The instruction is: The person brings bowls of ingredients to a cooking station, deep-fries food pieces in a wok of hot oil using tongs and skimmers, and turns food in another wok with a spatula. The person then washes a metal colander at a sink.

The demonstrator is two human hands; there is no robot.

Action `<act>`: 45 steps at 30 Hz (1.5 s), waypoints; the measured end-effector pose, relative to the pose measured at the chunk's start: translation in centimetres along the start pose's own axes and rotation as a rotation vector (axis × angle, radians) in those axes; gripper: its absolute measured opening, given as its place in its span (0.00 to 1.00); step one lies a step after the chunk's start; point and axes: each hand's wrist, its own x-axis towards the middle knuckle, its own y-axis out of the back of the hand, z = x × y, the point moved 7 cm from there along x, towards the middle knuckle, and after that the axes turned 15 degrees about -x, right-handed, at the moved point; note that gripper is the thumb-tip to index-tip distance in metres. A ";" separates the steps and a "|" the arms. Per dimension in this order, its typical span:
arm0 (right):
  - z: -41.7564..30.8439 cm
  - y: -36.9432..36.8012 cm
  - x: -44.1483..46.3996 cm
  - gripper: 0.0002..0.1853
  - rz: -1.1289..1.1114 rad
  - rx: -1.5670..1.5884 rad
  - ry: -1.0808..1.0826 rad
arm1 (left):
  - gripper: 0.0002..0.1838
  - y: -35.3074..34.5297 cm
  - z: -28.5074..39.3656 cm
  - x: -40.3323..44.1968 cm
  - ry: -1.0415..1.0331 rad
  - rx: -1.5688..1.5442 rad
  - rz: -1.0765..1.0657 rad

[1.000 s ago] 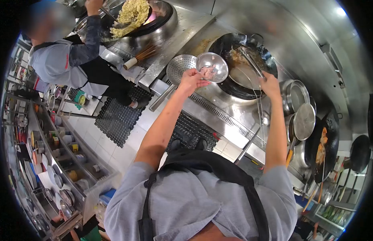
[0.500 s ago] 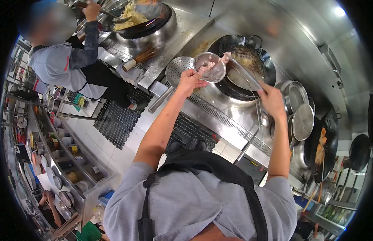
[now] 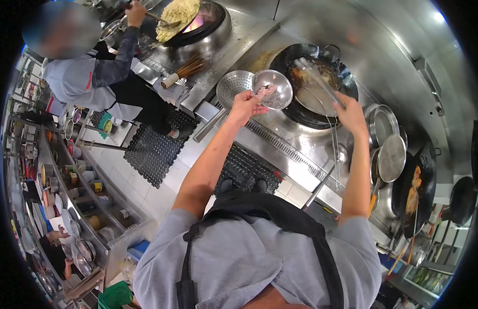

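My left hand (image 3: pixel 245 107) grips the rim of a small steel bowl (image 3: pixel 281 97) that holds some pale pink raw meat pieces (image 3: pixel 266 91). Under the bowl's left side is a perforated metal skimmer (image 3: pixel 231 88). My right hand (image 3: pixel 351 114) is closed around metal tongs (image 3: pixel 321 81), their tips above a black wok (image 3: pixel 347 82). Inside the wok, dark bubbling oil (image 3: pixel 327 77) surrounds a round strainer (image 3: pixel 310 100) with a long wire handle. Whether anything is between the tong tips, I cannot make out.
At the left, a co-worker (image 3: pixel 84 82) tends another wok (image 3: pixel 221 26) of noodle-like food (image 3: pixel 177 18) over flame. A bamboo brush (image 3: pixel 190 68) lies between the stations. Strainers (image 3: pixel 392 157) and a ladle (image 3: pixel 339 153) stand right. A black mat (image 3: pixel 151 147) covers floor tiles.
The tongs have swung from the bowl to above the wok, and the meat that was at their tips no longer shows there. The co-worker's food has shifted up in the wok, with flame showing.
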 end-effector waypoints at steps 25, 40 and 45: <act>-0.3 -2.6 0.4 0.21 -0.004 -0.117 0.043 | 0.11 0.1 -0.6 -1.1 0.023 0.035 0.050; 4.3 0.7 -1.3 0.19 -0.006 -0.078 -0.038 | 0.06 0.2 -0.6 0.5 -0.009 0.036 0.053; 13.9 -5.9 4.8 0.21 -0.062 -0.213 -0.162 | 0.06 0.7 -0.9 0.1 0.000 -0.010 0.057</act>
